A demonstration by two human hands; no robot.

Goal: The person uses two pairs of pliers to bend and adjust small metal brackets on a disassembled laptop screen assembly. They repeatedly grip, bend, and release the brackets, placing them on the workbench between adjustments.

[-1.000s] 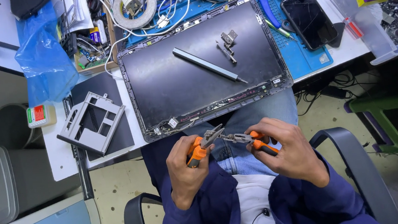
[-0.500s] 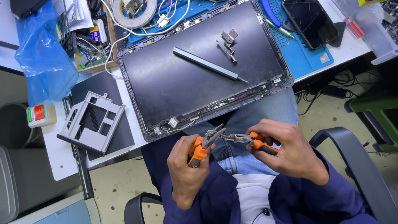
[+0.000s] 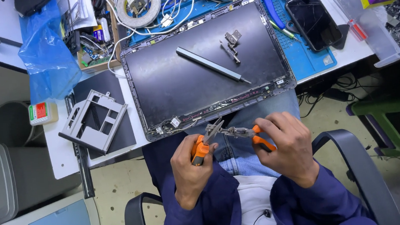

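Orange-handled pliers [image 3: 202, 146] sit clenched in the left hand [image 3: 191, 165], and a second orange-handled pair [image 3: 247, 134] is gripped by the right hand [image 3: 285, 143]; the two sets of tips meet over the person's lap, just off the near edge of the workbench [image 3: 61, 149]. What they pinch between them (something small and metallic) is too tiny to tell. Beyond the hands a dark laptop lid [image 3: 206, 68] lies on the bench, carrying a grey bar [image 3: 212, 64] and loose hinges [image 3: 231, 42]. A grey plastic frame [image 3: 93, 121] rests near the bench's left edge.
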